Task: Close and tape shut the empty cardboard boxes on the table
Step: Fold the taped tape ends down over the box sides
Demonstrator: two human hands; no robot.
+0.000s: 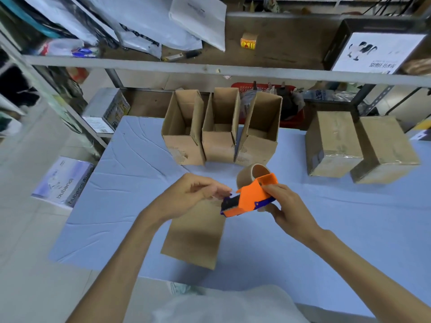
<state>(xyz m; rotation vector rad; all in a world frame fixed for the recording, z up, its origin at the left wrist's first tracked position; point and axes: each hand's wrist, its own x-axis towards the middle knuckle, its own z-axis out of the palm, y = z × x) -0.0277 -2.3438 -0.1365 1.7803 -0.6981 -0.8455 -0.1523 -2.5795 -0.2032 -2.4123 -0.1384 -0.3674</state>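
I see the right hand [286, 206] clamped round the tape dispenser [250, 199] above a box [193, 238]; left hand [186, 194] fingers bunch at its front, grip unclear.

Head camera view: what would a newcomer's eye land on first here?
The bright orange tape dispenser stands out at mid-frame, gripped by the right hand, with the left hand at its front end, above a cardboard box lying on the blue table. Behind it three open boxes stand in a row, and two taped boxes sit at the far right.
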